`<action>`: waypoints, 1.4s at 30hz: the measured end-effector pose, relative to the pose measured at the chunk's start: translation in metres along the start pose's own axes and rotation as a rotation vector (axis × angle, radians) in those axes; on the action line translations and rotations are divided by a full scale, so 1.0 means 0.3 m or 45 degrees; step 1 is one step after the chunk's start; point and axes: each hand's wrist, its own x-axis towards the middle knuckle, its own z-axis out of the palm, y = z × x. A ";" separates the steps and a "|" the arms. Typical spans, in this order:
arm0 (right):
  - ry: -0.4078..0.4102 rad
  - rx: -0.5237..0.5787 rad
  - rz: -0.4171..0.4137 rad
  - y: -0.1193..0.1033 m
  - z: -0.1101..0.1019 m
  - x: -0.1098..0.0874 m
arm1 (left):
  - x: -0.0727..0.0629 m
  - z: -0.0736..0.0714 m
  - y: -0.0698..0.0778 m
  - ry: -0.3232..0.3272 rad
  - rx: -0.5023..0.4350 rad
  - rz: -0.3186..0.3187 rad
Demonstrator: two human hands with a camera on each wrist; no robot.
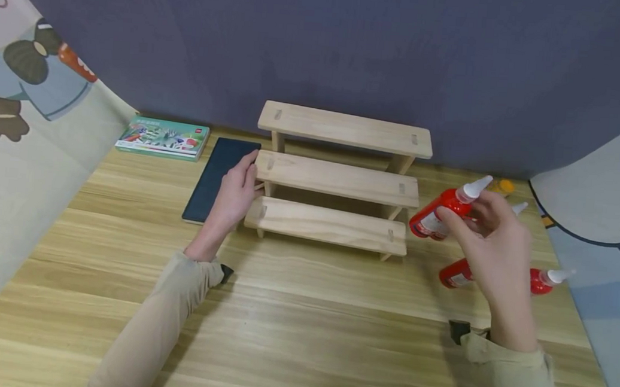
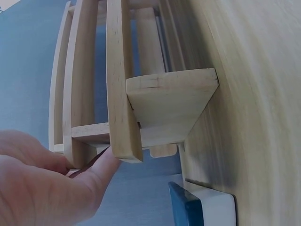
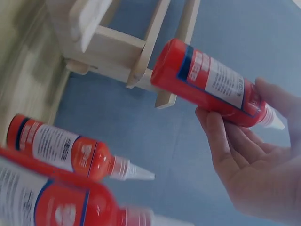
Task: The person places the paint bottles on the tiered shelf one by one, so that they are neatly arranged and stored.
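Note:
My right hand (image 1: 500,249) holds a red squeeze bottle (image 1: 438,214) with a white pointed nozzle, thumb on one side and fingers on the other. The bottle is tilted in the air, just right of a three-tier wooden step rack (image 1: 338,177). In the right wrist view its white label and blue bands face the camera, its base toward the rack. At the rack's left side, my left hand (image 1: 237,191) grips the end of the middle tier. The left wrist view shows the thumb and fingers (image 2: 101,172) around that end.
More red bottles (image 3: 66,148) with white nozzles stand on the wooden table (image 1: 289,336), below and behind my right hand. An orange-topped item (image 1: 505,186) is behind them. Left of the rack lie a dark flat board (image 1: 208,180) and a green illustrated box (image 1: 165,138).

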 end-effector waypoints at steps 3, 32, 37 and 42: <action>0.031 0.038 -0.002 -0.009 0.017 0.027 | 0.000 -0.001 0.002 -0.001 -0.003 0.001; 0.162 0.290 -0.077 -0.046 0.160 0.158 | -0.012 0.003 -0.007 -0.013 0.007 0.019; 0.175 0.263 -0.105 -0.034 0.180 0.167 | -0.009 0.011 -0.011 -0.008 0.002 0.032; 0.166 0.231 -0.108 -0.027 0.189 0.175 | -0.008 0.011 -0.010 0.010 0.026 0.050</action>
